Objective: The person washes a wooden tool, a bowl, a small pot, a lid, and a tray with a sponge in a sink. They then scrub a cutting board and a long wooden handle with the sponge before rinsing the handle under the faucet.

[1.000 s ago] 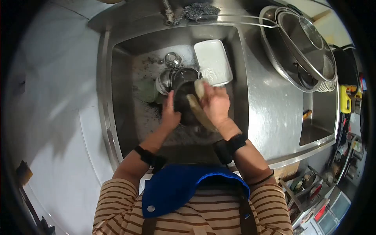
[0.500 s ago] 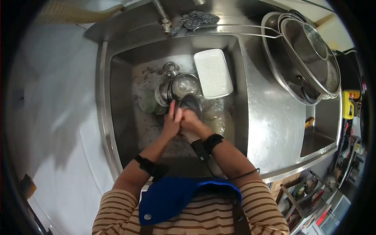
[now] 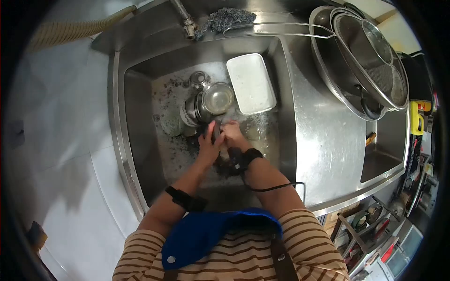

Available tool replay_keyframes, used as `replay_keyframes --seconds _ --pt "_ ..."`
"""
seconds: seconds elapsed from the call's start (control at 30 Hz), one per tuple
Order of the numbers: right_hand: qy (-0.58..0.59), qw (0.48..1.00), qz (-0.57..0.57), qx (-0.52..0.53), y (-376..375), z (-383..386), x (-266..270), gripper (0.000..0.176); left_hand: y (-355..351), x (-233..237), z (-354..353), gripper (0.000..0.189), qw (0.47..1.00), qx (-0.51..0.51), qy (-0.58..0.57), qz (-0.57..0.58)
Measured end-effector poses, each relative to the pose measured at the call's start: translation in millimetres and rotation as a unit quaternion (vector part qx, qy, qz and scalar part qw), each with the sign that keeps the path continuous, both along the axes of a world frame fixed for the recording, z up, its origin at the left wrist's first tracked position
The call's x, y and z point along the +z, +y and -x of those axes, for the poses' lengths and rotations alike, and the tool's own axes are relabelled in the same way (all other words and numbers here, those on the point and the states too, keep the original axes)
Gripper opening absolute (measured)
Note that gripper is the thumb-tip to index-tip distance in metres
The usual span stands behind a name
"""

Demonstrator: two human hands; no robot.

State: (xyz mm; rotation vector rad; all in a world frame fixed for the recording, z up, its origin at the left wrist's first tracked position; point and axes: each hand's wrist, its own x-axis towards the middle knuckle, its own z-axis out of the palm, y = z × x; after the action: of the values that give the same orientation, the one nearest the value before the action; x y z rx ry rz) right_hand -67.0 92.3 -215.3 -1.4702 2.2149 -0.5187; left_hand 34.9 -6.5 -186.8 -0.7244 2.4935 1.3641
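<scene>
Over the soapy sink, my left hand (image 3: 209, 144) is closed around the edge of a dark bowl (image 3: 217, 129), which is seen nearly edge-on. My right hand (image 3: 234, 135) presses against it from the right with fingers curled; what they hold is hidden. Just beyond the hands sit a round metal bowl (image 3: 218, 98) and a metal pot (image 3: 194, 110), close together in the suds. A small metal cup (image 3: 198, 79) stands behind them. To the right, a white rectangular tray (image 3: 251, 84) leans at the back of the sink.
Sink walls (image 3: 132, 140) surround the hands. A steel scrubber (image 3: 230, 19) and a faucet (image 3: 189, 29) are at the back ledge. Stacked strainers and basins (image 3: 328, 70) stand on the right counter (image 3: 328, 154). A cable (image 3: 276, 188) trails from my right wrist.
The dark bowl has turned from showing its inside to nearly edge-on. My right hand has shifted slightly up and right, and the whole view has moved a little.
</scene>
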Motion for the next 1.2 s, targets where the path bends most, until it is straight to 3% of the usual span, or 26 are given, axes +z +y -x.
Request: replay_keyframes --seconds 0.03,0.07,0.1,0.13,0.2,0.23,0.27,0.33,0.37,0.4,0.43,0.47,0.53,0.57,0.63,0.7,0.77,0.83,0.9,0.97,1.03,1.07,1.13,1.17,1.2 --pt "-0.382 0.891 0.125 -0.211 -6 -6 16 0.015 -5 6 3 0.069 0.996 0.029 0.062 -0.048" --pt "-0.679 0.589 0.224 -0.378 -8 -11 23 0.014 -10 21 11 0.069 0.996 0.029 0.063 -0.049" --pt "-0.692 0.598 0.218 -0.340 -4 -20 22 0.015 -13 44 22 0.069 0.963 0.164 -0.003 -0.214" --pt "-0.693 0.598 0.217 -0.340 2 -29 22 0.015 -16 56 28 0.069 0.881 0.290 -0.071 -0.368" --pt "-0.638 0.695 0.241 -0.225 17 -37 40 0.023 -20 38 30 0.065 0.892 0.278 -0.041 -0.355" --pt "-0.394 0.903 0.023 -0.169 33 -41 61 0.026 -20 32 33 0.063 0.950 0.230 -0.040 -0.207" --pt "-0.391 0.904 0.025 -0.171 37 -46 84 0.026 -19 25 33 0.061 0.982 0.176 -0.036 -0.056" --pt "-0.205 0.967 -0.091 -0.123 48 -48 108 0.027 -18 9 25 0.060 0.990 0.144 0.005 -0.006" --pt "-0.149 0.970 -0.102 -0.164 53 -45 105 0.029 -19 7 16 0.058 0.986 -0.001 0.115 0.122" --pt "-0.152 0.969 -0.103 -0.165 59 -37 114 0.029 -14 24 10 0.056 0.933 -0.147 0.217 0.246" --pt "-0.135 0.958 -0.118 -0.224 68 -26 125 0.033 -10 43 0 0.053 0.929 -0.214 0.246 0.176" --pt "-0.117 0.943 -0.130 -0.284 76 -19 132 0.038 -2 84 0 0.048 0.877 -0.378 0.184 0.234" --pt "-0.084 0.941 -0.094 -0.313 92 -18 128 0.042 1 77 -16 0.043 0.745 -0.567 0.192 0.294" --pt "-0.045 0.938 -0.060 -0.339 97 -17 129 0.046 0 55 -23 0.043 0.742 -0.569 0.195 0.296" --pt "-0.054 0.928 -0.054 -0.364 103 -21 135 0.051 -4 -3 -30 0.037 0.684 -0.632 -0.109 0.348" --pt "-0.065 0.919 -0.049 -0.386 108 -23 143 0.055 -5 -18 -23 0.034 0.703 -0.602 -0.098 0.367" --pt "-0.095 0.895 0.025 -0.436 114 -29 153 0.057 0 -21 -17 0.031 0.722 -0.573 -0.093 0.377" --pt "-0.098 0.878 0.062 -0.465 120 -34 160 0.060 4 -13 -10 0.031 0.820 -0.524 -0.018 0.228" --pt "-0.073 0.852 0.147 -0.498 124 -37 157 0.063 17 -8 -19 0.036 0.838 -0.493 0.049 0.230" --pt "-0.060 0.844 0.159 -0.509 127 -37 159 0.064 23 -5 -21 0.041 0.848 -0.460 0.121 0.233" --pt "-0.049 0.837 0.164 -0.520 127 -39 169 0.065 27 -9 -22 0.040 0.816 -0.452 -0.066 0.353" --pt "-0.044 0.840 0.165 -0.515 126 -39 174 0.065 27 -8 -18 0.040 0.817 -0.453 -0.064 0.352" --pt "-0.040 0.843 0.160 -0.512 131 -38 178 0.066 21 -4 -12 0.035 0.819 -0.447 -0.192 0.305" --pt "-0.039 0.844 0.154 -0.512 133 -38 178 0.066 16 -10 -15 0.035 0.818 -0.450 -0.194 0.302" --pt "-0.041 0.846 0.150 -0.510 133 -39 178 0.066 8 -16 -18 0.031 0.893 -0.412 -0.011 0.181"
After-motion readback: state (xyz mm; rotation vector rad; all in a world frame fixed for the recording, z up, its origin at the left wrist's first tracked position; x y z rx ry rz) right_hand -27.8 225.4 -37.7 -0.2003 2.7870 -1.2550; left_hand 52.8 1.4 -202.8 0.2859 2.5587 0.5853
